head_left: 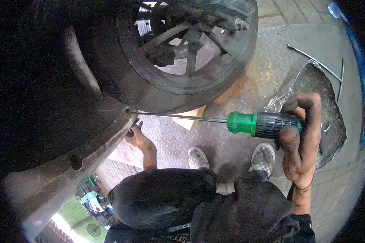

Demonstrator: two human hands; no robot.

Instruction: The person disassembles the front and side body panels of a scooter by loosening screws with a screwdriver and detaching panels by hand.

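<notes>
My right hand (302,137) is wrapped round the green and black handle of a screwdriver (267,124). Its long shaft runs level to the left, and the tip meets a small hole at the end of a dusty dark mudguard panel (105,131). Just below that tip, my left hand (141,139) is at the panel's edge with its fingers curled; whatever they hold is hidden. Above the shaft stands a black spoked wheel with a tyre (178,101). Lower down, the panel has a second, larger round hole.
A T-handle wrench (316,60) lies on the metal tread plate (227,158) at the right. Beneath my right hand is a dark, dirty curved piece with a ragged silvery rim (336,117). A cream paper or card piece (190,118) lies by the tyre. My shoes (263,156) stand below.
</notes>
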